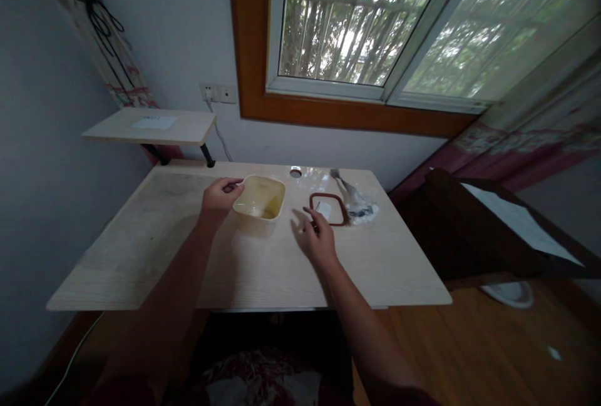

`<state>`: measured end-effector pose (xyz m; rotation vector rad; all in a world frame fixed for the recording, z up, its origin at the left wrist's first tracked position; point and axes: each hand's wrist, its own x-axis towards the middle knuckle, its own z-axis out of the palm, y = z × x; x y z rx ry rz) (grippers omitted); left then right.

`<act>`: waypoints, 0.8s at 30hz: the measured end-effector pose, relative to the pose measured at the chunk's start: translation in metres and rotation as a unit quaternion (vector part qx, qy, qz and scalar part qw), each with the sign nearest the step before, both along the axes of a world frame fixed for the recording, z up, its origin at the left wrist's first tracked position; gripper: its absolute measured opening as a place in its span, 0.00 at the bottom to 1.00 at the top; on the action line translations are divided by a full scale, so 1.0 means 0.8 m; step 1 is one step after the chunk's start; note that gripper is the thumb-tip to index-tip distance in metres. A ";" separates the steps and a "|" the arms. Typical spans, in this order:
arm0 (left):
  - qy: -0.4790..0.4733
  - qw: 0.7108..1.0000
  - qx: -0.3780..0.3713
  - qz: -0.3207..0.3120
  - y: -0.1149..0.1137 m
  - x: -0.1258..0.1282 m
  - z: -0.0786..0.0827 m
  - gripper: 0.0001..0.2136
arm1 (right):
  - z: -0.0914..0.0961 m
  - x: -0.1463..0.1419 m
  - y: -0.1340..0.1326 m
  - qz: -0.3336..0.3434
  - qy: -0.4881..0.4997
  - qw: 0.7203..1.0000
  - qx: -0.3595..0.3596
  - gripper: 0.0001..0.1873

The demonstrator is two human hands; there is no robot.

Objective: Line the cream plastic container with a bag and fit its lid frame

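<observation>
My left hand point(222, 197) is closed on the left edge of a pale yellow, see-through plastic container point(260, 196) with rounded corners. The container's open top faces me, and a little yellowish liquid seems to lie in its bottom. My right hand point(320, 235) hovers low over the table with fingers loosely apart and nothing visible in it. Just beyond it lies a square lid with a brown rim point(345, 215), a small white piece point(323, 209) showing inside that rim. Beside the lid's right edge rests a clear plastic bag point(359, 204), gathered at its neck, with white and dark contents.
The light wood table point(375, 268) has a raised shelf point(107, 124) at its back left, with a paper label point(154, 122) on it. A round cable hole point(295, 172) sits near the back edge. Dark furniture bearing a white sheet point(521, 221) stands on the right.
</observation>
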<state>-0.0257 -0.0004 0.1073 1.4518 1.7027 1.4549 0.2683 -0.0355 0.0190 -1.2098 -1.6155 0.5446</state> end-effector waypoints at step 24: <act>-0.167 0.983 0.026 -0.064 0.048 0.038 -0.044 0.25 | -0.033 -0.072 0.045 0.109 -0.030 0.994 -0.010 0.34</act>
